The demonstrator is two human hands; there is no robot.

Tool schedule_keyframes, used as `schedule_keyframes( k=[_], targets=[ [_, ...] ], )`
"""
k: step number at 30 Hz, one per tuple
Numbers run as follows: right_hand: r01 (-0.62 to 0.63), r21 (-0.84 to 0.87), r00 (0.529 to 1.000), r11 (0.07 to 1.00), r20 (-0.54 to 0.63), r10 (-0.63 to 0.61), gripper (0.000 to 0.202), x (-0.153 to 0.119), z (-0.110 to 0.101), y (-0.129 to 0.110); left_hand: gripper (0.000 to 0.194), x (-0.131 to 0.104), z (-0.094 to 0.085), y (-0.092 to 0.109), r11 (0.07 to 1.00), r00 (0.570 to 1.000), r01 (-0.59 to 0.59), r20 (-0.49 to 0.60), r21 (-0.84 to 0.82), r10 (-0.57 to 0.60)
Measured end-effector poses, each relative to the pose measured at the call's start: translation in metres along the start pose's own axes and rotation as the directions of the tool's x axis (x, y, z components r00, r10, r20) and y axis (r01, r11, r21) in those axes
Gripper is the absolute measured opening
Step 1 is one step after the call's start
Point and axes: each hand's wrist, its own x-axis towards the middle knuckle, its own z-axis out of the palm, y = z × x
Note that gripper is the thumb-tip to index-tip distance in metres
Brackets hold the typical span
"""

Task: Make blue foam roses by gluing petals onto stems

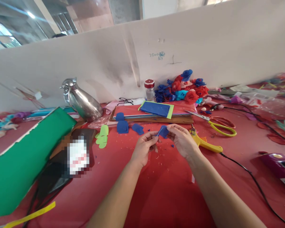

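Between my two hands is a small blue paper petal (164, 132), held up over the red table. My right hand (181, 139) pinches its upper right edge. The fingers of my left hand (146, 145) are closed at its left edge, where a thin pale line runs; whether that is a stick or a curled edge I cannot tell. Just beyond my left hand lie loose blue petals (138, 129) and a stack of blue petals (122, 127). Light green petals (102, 136) lie farther left. A yellow glue gun (207, 145) rests beside my right wrist.
Scissors (222, 126) lie at right, near a black cord and a purple device (279, 169). Behind are blue sheets (155, 109), a red-lidded jar (149, 90), paper roses (191, 95) and a metal jug (85, 101). A green board (30, 161) and brown wallet (84, 136) lie left.
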Motion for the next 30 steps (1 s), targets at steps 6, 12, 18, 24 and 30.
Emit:
schedule_keyframes(
  k=[6, 12, 18, 24, 30],
  targets=[
    [-0.016, 0.041, 1.0, 0.999, -0.005, 0.016, 0.025, -0.001, 0.002, 0.0, 0.035, -0.001, 0.002, 0.003, 0.999, 1.0, 0.017, 0.008, -0.027, -0.017],
    [0.004, 0.029, 1.0, 1.0, -0.03, -0.003, 0.029, -0.002, 0.005, 0.0, 0.035, -0.001, 0.001, 0.001, 0.999, 1.0, 0.019, -0.016, -0.027, -0.019],
    [0.011, -0.001, 1.0, 1.0, -0.013, -0.011, 0.027, -0.001, 0.004, -0.001, 0.031, -0.001, 0.0, 0.001, 1.0, 1.0, 0.003, -0.012, -0.026, -0.003],
    [-0.005, -0.14, 1.0, 0.99, 0.005, 0.006, 0.025, -0.004, 0.003, -0.012, 0.027, 0.0, 0.001, 0.001, 1.0, 1.0, -0.003, -0.023, 0.001, 0.003],
    [0.065, -0.275, 0.997, 0.959, 0.065, -0.049, 0.023, -0.006, 0.005, -0.016, 0.026, -0.001, 0.0, 0.002, 0.999, 1.0, 0.003, -0.021, 0.04, -0.002]
  ],
)
